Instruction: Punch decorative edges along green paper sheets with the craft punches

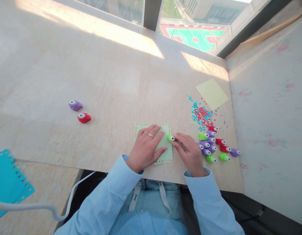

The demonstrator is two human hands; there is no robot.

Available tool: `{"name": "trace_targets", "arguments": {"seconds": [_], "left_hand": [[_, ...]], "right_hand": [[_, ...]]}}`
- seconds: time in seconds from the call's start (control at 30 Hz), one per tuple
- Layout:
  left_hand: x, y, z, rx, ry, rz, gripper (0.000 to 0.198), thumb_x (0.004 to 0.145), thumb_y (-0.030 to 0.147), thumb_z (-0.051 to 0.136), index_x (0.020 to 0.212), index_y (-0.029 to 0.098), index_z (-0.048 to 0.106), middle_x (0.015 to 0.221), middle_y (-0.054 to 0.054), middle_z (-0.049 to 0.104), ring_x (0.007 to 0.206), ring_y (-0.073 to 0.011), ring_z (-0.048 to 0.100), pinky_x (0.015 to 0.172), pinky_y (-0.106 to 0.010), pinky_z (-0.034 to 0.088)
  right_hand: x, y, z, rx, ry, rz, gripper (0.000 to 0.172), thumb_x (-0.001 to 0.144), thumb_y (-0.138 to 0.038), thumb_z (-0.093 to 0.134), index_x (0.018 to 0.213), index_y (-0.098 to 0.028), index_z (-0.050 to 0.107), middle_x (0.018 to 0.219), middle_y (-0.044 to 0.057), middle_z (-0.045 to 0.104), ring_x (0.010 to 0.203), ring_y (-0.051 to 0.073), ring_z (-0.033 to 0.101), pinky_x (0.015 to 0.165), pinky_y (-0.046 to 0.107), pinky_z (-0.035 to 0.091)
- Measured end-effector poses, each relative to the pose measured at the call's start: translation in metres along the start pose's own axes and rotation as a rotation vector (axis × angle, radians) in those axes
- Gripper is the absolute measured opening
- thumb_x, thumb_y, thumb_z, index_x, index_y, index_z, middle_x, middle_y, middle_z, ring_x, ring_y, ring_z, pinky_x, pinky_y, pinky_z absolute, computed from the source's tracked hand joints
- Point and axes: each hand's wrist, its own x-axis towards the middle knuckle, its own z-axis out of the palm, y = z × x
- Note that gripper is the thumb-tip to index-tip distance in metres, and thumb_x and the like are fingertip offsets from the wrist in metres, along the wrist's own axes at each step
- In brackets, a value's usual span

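A pale green sheet of paper (pixel 167 154) lies near the table's front edge, with rows of small punched holes along its borders. My left hand (pixel 146 147) rests flat on it, fingers spread, a ring on one finger. At the sheet's right edge sits a small green craft punch (pixel 171 138) with a white button. My right hand (pixel 188 151) pinches this punch between thumb and fingers. Just right of that hand is a cluster of similar punches in purple (pixel 211 140), red (pixel 220 142) and green (pixel 224 157).
Red and blue paper confetti (pixel 202 114) is scattered at the right, beside a loose pale yellow sheet (pixel 212 94). A purple punch (pixel 75 105) and a red punch (pixel 83 117) stand on the left. Blue punched paper (pixel 11 179) and a white cable (pixel 70 202) are at lower left.
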Motion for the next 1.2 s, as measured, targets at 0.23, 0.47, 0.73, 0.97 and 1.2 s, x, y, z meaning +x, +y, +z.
{"name": "trace_targets", "arguments": {"seconds": [0.23,0.47,0.73,0.97,1.2], "left_hand": [[-0.0010,-0.0022,-0.0024,0.027,-0.047,0.059,0.047,0.092,0.043,0.055,0.127,0.012,0.057,0.140,-0.018,0.053,0.135,-0.0326,0.042,0.103,-0.048,0.038],[-0.0007,-0.0033,-0.0029,0.033,-0.058,0.065,0.047,0.093,0.043,0.053,0.128,0.012,0.056,0.140,-0.018,0.053,0.135,-0.0326,0.042,0.103,-0.048,0.038],[-0.0001,-0.0029,-0.0040,0.040,-0.068,0.067,0.047,0.094,0.044,0.050,0.128,0.012,0.056,0.140,-0.018,0.053,0.135,-0.0322,0.042,0.103,-0.048,0.038],[0.0004,-0.0027,-0.0050,0.031,-0.074,0.065,0.046,0.093,0.043,0.052,0.128,0.013,0.056,0.139,-0.018,0.053,0.135,-0.0327,0.042,0.102,-0.048,0.038],[0.0011,-0.0026,-0.0051,0.025,-0.074,0.062,0.045,0.093,0.042,0.053,0.128,0.013,0.056,0.139,-0.018,0.053,0.134,-0.0328,0.043,0.102,-0.048,0.038]], "right_hand": [[-0.0008,0.0007,0.0008,0.004,0.006,0.025,0.024,0.088,-0.020,0.065,0.111,-0.024,0.070,0.109,0.010,0.070,0.101,0.023,0.066,0.086,0.041,0.057],[-0.0028,-0.0014,0.0010,-0.029,0.020,-0.011,0.024,0.086,-0.016,0.066,0.109,-0.023,0.069,0.103,0.009,0.070,0.096,0.021,0.066,0.084,0.039,0.056],[-0.0068,-0.0040,-0.0013,-0.055,0.020,-0.023,0.026,0.085,-0.014,0.067,0.110,-0.022,0.067,0.102,0.009,0.071,0.096,0.021,0.066,0.084,0.038,0.056],[-0.0048,-0.0042,0.0007,-0.039,0.032,-0.010,0.024,0.087,-0.015,0.066,0.109,-0.023,0.068,0.101,0.009,0.071,0.095,0.021,0.067,0.084,0.039,0.057],[-0.0047,-0.0055,0.0021,-0.035,0.051,0.009,0.022,0.087,-0.017,0.065,0.108,-0.023,0.069,0.102,0.009,0.071,0.096,0.022,0.067,0.084,0.040,0.057]]}}
